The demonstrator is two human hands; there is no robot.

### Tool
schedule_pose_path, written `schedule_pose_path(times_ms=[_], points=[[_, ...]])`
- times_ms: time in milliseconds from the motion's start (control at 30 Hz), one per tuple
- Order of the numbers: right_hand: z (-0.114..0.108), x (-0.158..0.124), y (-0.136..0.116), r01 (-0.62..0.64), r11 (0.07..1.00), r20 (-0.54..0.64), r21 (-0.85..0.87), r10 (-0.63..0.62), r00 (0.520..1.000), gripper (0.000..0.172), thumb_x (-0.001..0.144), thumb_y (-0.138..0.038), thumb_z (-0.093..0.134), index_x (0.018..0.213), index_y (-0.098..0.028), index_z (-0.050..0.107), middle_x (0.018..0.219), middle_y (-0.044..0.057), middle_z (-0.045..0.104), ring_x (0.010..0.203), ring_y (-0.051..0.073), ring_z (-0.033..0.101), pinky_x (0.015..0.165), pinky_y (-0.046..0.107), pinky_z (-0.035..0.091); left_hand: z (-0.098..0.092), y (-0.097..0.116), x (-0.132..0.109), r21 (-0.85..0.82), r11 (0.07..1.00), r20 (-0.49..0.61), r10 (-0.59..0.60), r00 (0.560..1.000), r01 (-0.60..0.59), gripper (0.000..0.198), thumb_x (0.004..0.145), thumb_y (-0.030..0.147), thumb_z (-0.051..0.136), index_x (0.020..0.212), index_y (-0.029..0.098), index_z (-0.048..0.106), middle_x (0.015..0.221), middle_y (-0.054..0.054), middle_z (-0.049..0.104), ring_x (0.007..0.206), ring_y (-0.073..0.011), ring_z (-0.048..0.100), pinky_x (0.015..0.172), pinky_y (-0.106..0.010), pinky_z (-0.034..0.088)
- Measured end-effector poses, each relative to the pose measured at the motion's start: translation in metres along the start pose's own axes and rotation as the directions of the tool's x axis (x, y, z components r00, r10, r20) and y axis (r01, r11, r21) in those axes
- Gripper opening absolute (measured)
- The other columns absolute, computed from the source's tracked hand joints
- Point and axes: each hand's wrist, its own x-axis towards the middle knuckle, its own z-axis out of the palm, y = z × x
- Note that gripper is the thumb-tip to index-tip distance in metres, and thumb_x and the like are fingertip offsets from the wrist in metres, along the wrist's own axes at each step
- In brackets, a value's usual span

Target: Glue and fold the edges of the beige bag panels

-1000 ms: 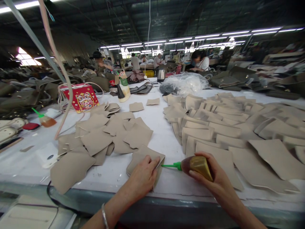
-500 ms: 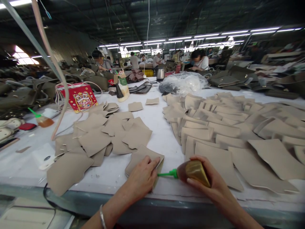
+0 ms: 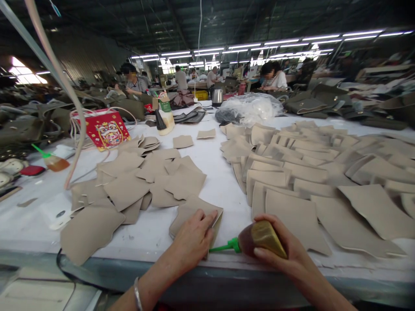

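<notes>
My left hand (image 3: 193, 237) grips a beige leather-like piece (image 3: 188, 210) near the table's front edge, its fingers over the piece's right-hand edge, where layers stand a little apart. The thumb is mostly hidden. In my right hand (image 3: 290, 248) lies a squeeze bottle (image 3: 259, 239) of amber-brown liquid, tilted on its side, with its green nozzle (image 3: 227, 245) pointing left. The nozzle's tip reaches the lower right edge of the piece, close under my left fingers; whether it touches is hard to tell.
Loose beige pieces (image 3: 128, 188) lie in a heap to the left, and overlapping rows of them (image 3: 288, 172) cover the right. Further off are a red paper bag (image 3: 108, 129), a second green-tipped bottle (image 3: 55, 162), clear plastic wrap (image 3: 249, 108) and a kettle (image 3: 217, 97). Several people work behind.
The bottle's nozzle has moved down along the piece's edge toward the table's front, with my right hand following. My left hand keeps its grip. The view has shifted slightly.
</notes>
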Motion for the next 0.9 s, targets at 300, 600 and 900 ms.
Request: schedule_pose_path(times_ms=[300,600,900], points=[[0.001,0.000,0.005,0.002,1.000,0.037,0.024,-0.003,0.999,0.055,0.073,-0.045,0.071,0.118,-0.026,0.045,0.094,-0.001,0.061,0.085,0.021,0.061,0.076,0.029,0.048,0.001,0.000,0.000,-0.017,1.000,0.013,-0.012,1.000,0.012,0.052,0.089,0.022,0.033,0.141,0.023,0.043,0.103,-0.007,0.053,0.096,-0.0205,0.054,0.089,-0.030,0.041],[-0.020,0.030,0.004,0.184,0.956,-0.192,-0.227,-0.229,0.954,0.047,0.080,-0.043,0.069,0.117,-0.026,0.045,0.107,0.003,0.056,0.095,0.023,0.058,0.085,0.033,0.045,0.001,0.000,0.007,-0.061,0.998,0.040,-0.027,0.999,0.029,0.053,0.088,0.020,0.032,0.139,0.025,0.046,0.103,-0.006,0.053,0.096,-0.0200,0.057,0.087,-0.029,0.042],[-0.021,0.027,0.003,0.089,0.995,-0.119,-0.043,-0.093,0.989,0.052,0.076,-0.044,0.072,0.116,-0.025,0.046,0.100,0.002,0.060,0.089,0.022,0.059,0.081,0.033,0.045,0.004,-0.002,0.009,-0.082,0.996,0.026,-0.044,0.999,0.046,0.052,0.087,0.020,0.033,0.137,0.026,0.048,0.104,-0.005,0.055,0.095,-0.0185,0.057,0.087,-0.027,0.041]])
